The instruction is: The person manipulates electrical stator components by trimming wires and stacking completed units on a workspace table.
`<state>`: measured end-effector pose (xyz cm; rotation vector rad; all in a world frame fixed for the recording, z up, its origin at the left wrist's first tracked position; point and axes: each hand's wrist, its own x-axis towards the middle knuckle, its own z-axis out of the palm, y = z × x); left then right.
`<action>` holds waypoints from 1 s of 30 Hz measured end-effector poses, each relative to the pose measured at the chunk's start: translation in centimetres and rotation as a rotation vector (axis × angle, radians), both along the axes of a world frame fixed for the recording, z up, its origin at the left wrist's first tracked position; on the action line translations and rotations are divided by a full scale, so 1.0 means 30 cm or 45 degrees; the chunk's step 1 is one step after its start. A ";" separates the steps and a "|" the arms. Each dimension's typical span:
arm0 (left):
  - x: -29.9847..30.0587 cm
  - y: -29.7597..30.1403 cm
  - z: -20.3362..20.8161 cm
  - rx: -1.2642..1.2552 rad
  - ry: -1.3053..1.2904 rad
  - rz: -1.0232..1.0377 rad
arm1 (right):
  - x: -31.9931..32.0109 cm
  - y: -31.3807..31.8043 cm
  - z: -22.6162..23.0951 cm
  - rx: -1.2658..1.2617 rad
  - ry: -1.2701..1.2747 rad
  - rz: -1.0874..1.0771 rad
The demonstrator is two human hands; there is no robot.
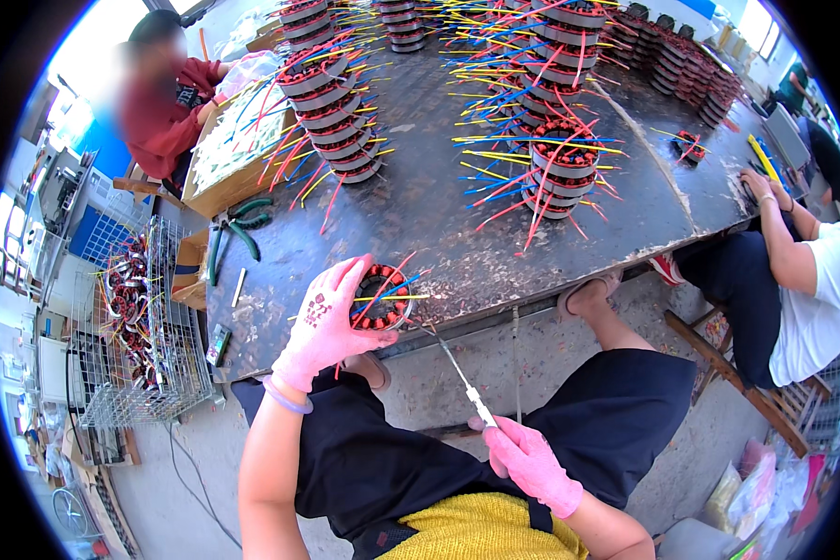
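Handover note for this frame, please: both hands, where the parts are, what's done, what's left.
Left hand, pink glove, grips a round wound stator with copper coils and coloured leads at the near edge of the dark worn workbench.
Right hand, pink glove, holds a thin metal needle tool near the lap, tip reaching toward the stator.
Done, by the look: stacks of stators with red, blue and yellow leads stand mid-bench, more at left.
Left, likely: the wire basket of stators at the person's left.
Green-handled pliers lie on the bench's left end.
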<state>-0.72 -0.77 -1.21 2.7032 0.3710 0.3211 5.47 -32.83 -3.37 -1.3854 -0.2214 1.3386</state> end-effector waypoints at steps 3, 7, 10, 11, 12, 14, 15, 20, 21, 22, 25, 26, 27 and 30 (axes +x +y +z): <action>0.007 -0.007 0.002 0.000 0.009 0.009 | 0.007 -0.002 0.020 -0.008 0.019 0.002; 0.011 -0.009 0.007 0.001 0.025 0.016 | 0.006 0.001 0.019 -0.031 0.020 0.012; 0.012 -0.013 0.009 0.017 0.023 0.015 | 0.001 -0.004 0.002 -0.014 0.014 0.001; 0.012 -0.015 0.014 0.016 0.023 0.015 | -0.002 -0.005 -0.007 -0.016 0.011 0.002; 0.012 -0.016 0.017 0.014 0.024 0.015 | -0.003 -0.006 -0.010 -0.018 0.009 0.003; 0.010 -0.011 0.014 0.016 0.020 0.007 | -0.004 -0.001 -0.002 -0.021 0.029 -0.007; 0.009 -0.009 0.011 0.016 0.018 0.003 | -0.005 0.000 0.001 -0.023 0.039 -0.011; 0.010 -0.010 0.010 0.023 0.014 -0.003 | -0.003 -0.004 -0.004 -0.015 0.021 0.001; 0.011 -0.010 0.010 0.020 0.010 -0.006 | -0.003 -0.004 -0.004 -0.017 0.019 0.002; 0.011 -0.012 0.010 0.017 0.011 -0.004 | -0.002 -0.003 0.000 -0.022 0.022 0.000; 0.012 -0.015 0.017 0.008 0.017 0.002 | 0.000 0.000 0.009 -0.031 0.021 0.008; 0.011 -0.016 0.020 0.006 0.020 0.004 | 0.000 -0.001 0.004 -0.031 0.013 0.018; 0.010 -0.016 0.022 0.004 0.023 0.006 | 0.000 -0.002 0.002 -0.030 0.004 0.028; 0.010 -0.015 0.017 0.009 0.021 0.002 | -0.001 0.003 0.017 -0.026 0.061 -0.020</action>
